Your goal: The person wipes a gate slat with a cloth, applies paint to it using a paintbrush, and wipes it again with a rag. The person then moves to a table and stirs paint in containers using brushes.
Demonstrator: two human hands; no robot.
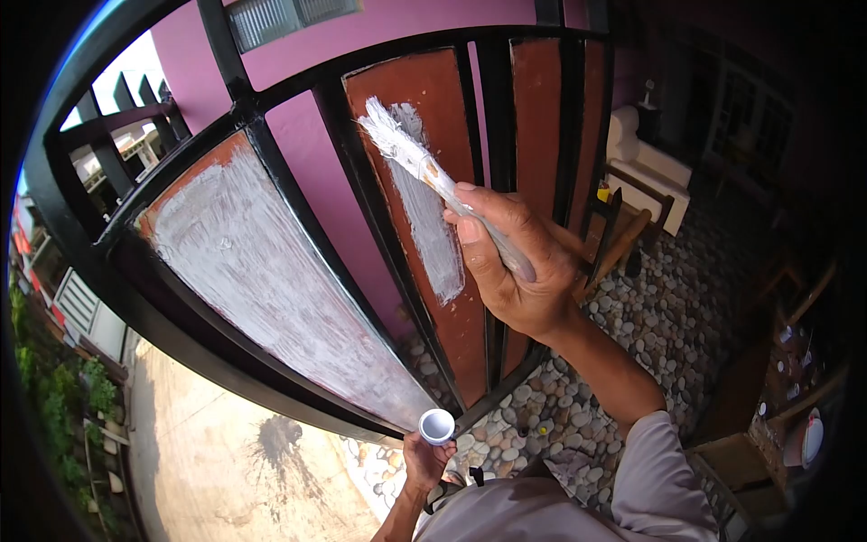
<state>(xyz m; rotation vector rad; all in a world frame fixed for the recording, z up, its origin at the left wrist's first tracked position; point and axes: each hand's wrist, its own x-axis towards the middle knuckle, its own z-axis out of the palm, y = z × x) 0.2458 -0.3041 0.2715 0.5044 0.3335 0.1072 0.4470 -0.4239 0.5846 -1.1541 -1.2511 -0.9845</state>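
My right hand (524, 257) is closed around the handle of a paintbrush (418, 163), its bristles thick with white paint. The brush tip is over a reddish-brown gate panel (411, 77); whether it touches cannot be told. A streaky pale grey-white band of paint (429, 244) runs down that panel. Low in the view, my left hand (426, 465) grips a small white cup (437, 426) with pale paint inside. The panel to the left (244, 253) is mostly coated in streaky white, with brown showing along its top edge.
Black metal bars (339, 154) frame the gate panels. Behind stands a purple wall (181, 45). Pebbled flooring (650, 307) spreads to the right, with a cream sofa (646, 167) beyond. A wooden table (741, 461) with small items is at lower right. Sunlit concrete (208, 452) lies at lower left.
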